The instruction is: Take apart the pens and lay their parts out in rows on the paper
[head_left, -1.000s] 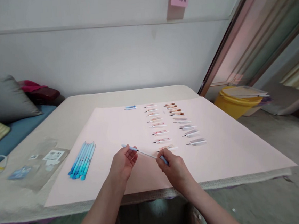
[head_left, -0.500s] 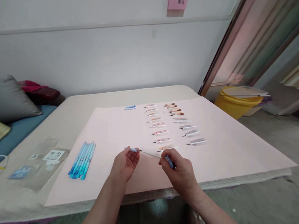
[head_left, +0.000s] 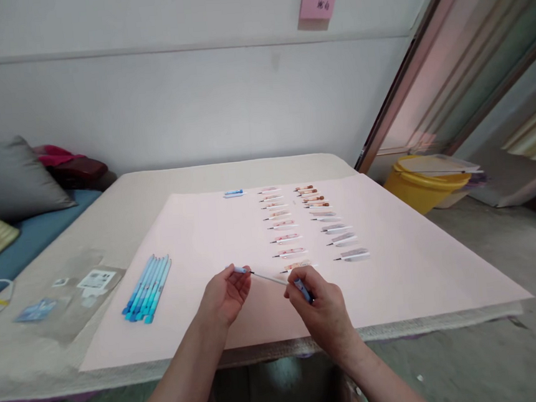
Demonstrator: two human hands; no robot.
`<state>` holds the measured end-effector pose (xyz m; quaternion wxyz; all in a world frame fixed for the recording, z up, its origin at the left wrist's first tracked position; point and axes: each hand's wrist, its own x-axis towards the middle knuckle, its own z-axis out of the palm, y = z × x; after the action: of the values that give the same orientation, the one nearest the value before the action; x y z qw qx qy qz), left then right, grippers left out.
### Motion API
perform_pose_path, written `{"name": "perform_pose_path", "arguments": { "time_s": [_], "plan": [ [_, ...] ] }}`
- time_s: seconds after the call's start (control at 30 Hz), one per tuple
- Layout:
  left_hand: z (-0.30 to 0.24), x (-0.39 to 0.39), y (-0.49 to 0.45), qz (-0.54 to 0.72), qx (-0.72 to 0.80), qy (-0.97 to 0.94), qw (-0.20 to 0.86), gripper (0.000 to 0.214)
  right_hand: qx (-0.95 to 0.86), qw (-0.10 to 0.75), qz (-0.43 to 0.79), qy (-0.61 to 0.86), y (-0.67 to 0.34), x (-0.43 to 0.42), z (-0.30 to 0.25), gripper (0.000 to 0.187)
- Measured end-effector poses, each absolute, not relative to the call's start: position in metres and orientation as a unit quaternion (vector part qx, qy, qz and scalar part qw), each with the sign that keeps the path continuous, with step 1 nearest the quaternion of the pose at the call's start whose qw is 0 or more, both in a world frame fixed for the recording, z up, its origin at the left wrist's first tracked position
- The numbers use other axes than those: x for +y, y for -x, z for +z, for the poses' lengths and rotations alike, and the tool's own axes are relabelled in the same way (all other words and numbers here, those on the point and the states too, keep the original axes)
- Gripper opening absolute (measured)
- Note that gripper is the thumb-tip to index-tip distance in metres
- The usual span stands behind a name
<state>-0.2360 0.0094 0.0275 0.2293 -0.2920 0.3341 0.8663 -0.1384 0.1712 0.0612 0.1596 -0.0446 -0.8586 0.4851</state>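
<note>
My left hand [head_left: 228, 294] pinches a short light-blue pen part [head_left: 242, 269], palm turned up. My right hand [head_left: 318, 303] is closed round a blue pen barrel [head_left: 303, 290]. Between the two hands runs a thin white pen refill [head_left: 269, 278], its dark tip meeting or almost meeting the part in my left hand; I cannot tell which. On the pink sheet [head_left: 204, 331] to the left lies a bundle of blue pens [head_left: 148, 289]. Beyond my right hand are a column of pinkish pen parts with refills [head_left: 286, 239] and a column of brown and grey ones [head_left: 344, 239].
Two blue pen pieces [head_left: 234, 193] lie at the sheet's far edge. Clear plastic bags with labels [head_left: 95, 278] are on the cream-covered table at left. A yellow bucket [head_left: 417, 185] stands on the floor at right, and a grey cushion [head_left: 8, 180] rests at far left.
</note>
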Motion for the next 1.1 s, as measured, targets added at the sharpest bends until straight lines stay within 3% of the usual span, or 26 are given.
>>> {"name": "perform_pose_path", "arguments": {
  "time_s": [0.4,0.73,1.1],
  "plan": [
    [0.03,0.013,0.232,0.863,0.361,0.275,0.223,0.004,-0.874,0.163,0.457,0.033,0.139,0.169,0.062,0.002],
    [0.031,0.019,0.226,0.858,0.374,0.273,0.223,0.005,-0.912,0.218,0.343,-0.056,0.135,0.169,0.055,0.009],
    [0.032,0.016,0.228,0.853,0.374,0.272,0.241,0.004,-0.869,0.285,0.404,0.025,0.136,0.169,0.057,0.005]
  ]
}}
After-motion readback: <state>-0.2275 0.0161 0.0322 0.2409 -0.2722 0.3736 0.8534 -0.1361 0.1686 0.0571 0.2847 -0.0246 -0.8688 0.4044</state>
